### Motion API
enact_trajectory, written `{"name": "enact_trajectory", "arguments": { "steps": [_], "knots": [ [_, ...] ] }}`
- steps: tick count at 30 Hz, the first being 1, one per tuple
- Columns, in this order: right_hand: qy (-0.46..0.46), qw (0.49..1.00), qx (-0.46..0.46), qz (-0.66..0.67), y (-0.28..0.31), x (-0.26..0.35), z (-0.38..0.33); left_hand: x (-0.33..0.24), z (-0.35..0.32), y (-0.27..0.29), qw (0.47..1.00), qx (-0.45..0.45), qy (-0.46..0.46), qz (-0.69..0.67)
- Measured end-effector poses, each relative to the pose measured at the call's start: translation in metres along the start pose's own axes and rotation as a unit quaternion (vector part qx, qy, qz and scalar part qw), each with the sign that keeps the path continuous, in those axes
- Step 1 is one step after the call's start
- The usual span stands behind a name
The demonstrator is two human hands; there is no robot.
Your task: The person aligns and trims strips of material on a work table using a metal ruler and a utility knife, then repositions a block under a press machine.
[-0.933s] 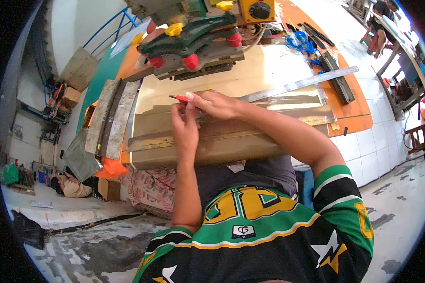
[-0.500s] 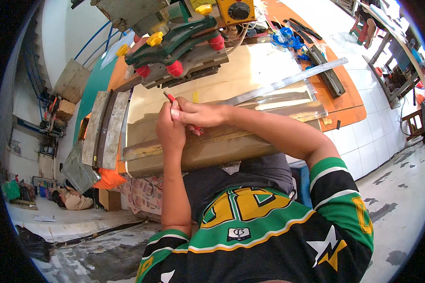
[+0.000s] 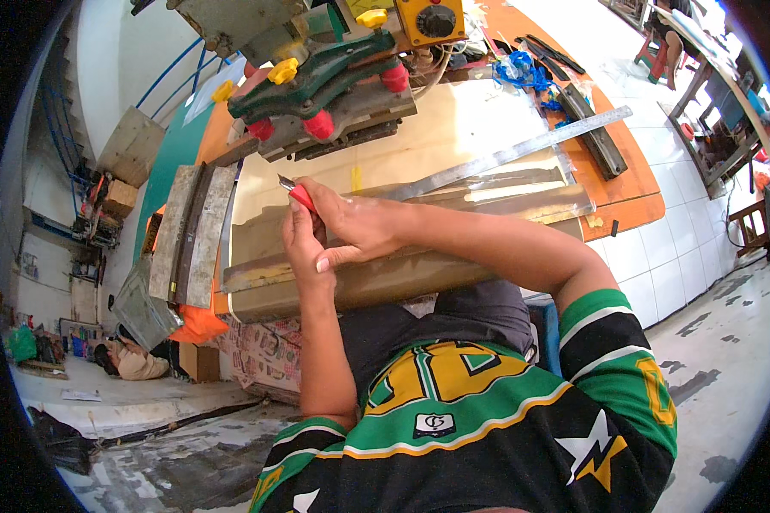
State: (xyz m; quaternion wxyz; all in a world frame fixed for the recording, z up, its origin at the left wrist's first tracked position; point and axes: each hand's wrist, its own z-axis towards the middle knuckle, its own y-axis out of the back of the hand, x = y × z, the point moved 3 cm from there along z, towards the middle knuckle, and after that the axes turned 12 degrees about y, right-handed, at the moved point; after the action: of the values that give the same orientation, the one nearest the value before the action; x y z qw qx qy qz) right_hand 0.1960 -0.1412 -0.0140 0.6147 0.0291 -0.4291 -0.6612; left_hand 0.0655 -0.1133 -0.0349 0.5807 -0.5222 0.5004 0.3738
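Note:
Above the near part of the sheet-covered table, a small red-handled craft knife (image 3: 301, 197) points its bare blade up and to the left. My right hand (image 3: 358, 221) reaches in from the right, closed on its handle, with the thumb lying across my left wrist. My left hand (image 3: 298, 239) is curled beneath it, fingers pressed together against the lower end of the handle; part of those fingers is hidden. Just beyond lies a cream sheet (image 3: 453, 115), with a long steel ruler (image 3: 505, 154) aslant on it. Under my forearms the brown sheet (image 3: 385, 278) bends over the table's near edge.
A green press head (image 3: 316, 81) with yellow knobs and red feet hangs over the far side. Metal bars (image 3: 192, 235) lie at the left. Blue plastic film (image 3: 522, 70) and a dark bar (image 3: 590, 132) sit at the right on the orange tabletop (image 3: 633, 184).
The knife's tip has shifted left and slightly down, and more blade shows. My right hand has turned; its thumb moved from the knife down to my left wrist.

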Motion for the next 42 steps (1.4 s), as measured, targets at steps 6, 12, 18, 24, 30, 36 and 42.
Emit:
{"name": "enact_trajectory", "arguments": {
  "steps": [6,12,18,24,30,36,42],
  "knots": [
    [0.031,0.999,-0.008,-0.012,0.002,0.007,0.004,-0.007,-0.007,0.004,1.000,-0.013,0.017,-0.016],
    [0.056,0.990,-0.004,-0.128,0.005,0.006,-0.001,-0.012,-0.011,-0.001,0.994,-0.019,0.099,-0.047],
    [-0.023,0.999,-0.041,-0.009,0.005,-0.002,0.004,-0.002,-0.003,0.023,0.992,-0.005,0.106,-0.061],
    [-0.103,0.989,-0.099,0.042,0.003,-0.027,-0.001,-0.019,-0.002,0.017,1.000,-0.013,0.025,-0.011],
    [-0.109,0.970,-0.126,0.178,0.005,-0.019,0.005,-0.017,0.001,0.015,0.977,-0.039,-0.126,0.166],
    [-0.154,0.956,-0.056,0.242,0.003,-0.018,0.004,-0.020,-0.003,0.005,0.996,0.023,-0.089,0.013],
    [-0.074,0.969,0.122,-0.203,0.011,-0.023,-0.003,-0.031,0.009,0.059,0.984,-0.043,-0.062,-0.161]
  ]
}}
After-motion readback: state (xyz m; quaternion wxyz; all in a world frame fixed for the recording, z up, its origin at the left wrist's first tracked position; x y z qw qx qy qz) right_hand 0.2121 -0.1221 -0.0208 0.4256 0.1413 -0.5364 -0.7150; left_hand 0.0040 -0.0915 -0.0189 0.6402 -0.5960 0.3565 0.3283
